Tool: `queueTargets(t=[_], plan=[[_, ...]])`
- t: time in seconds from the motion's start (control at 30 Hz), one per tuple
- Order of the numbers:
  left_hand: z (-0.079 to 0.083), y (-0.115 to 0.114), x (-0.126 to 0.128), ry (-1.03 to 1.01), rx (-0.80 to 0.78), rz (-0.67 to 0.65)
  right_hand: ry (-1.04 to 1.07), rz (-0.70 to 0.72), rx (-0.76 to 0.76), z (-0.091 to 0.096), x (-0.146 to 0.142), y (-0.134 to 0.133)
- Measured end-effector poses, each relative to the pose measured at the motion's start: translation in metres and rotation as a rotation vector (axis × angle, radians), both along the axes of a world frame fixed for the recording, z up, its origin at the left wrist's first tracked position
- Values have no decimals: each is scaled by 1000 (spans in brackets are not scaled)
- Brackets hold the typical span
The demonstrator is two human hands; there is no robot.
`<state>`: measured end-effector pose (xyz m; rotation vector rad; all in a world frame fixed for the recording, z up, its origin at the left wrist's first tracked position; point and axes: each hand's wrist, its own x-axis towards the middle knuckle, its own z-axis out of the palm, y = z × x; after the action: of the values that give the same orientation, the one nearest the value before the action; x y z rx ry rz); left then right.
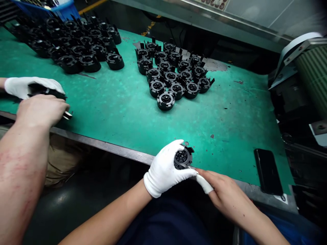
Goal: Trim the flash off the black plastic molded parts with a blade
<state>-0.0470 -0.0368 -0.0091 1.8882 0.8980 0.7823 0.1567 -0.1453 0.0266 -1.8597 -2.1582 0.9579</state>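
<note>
My left hand (pixel 166 168), in a white glove, is closed round a black round plastic part (pixel 183 158) at the near edge of the green table (pixel 122 109). My right hand (pixel 224 190) is bare, with a white wrap on one finger, and pinches a thin tool whose tip touches the part's lower rim. A cluster of several similar black round parts (pixel 173 75) lies in the middle of the table, beyond my hands.
A larger group of black parts (pixel 76 44) fills the far left, by a blue crate (pixel 51 8). A co-worker's gloved hand (pixel 28 86) and bare hand (pixel 42 109) work on a part at the left edge. A black phone (pixel 268 172) lies at right, near a machine (pixel 304 78).
</note>
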Motion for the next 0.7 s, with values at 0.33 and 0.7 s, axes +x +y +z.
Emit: queueTargets(t=[0.33,0.7], plan=[[0,-1,1,19,19,10,-68,-26,41,-7,1,5],[-5,0,-1,26,60,7,-48,53,1,-5,3,7]])
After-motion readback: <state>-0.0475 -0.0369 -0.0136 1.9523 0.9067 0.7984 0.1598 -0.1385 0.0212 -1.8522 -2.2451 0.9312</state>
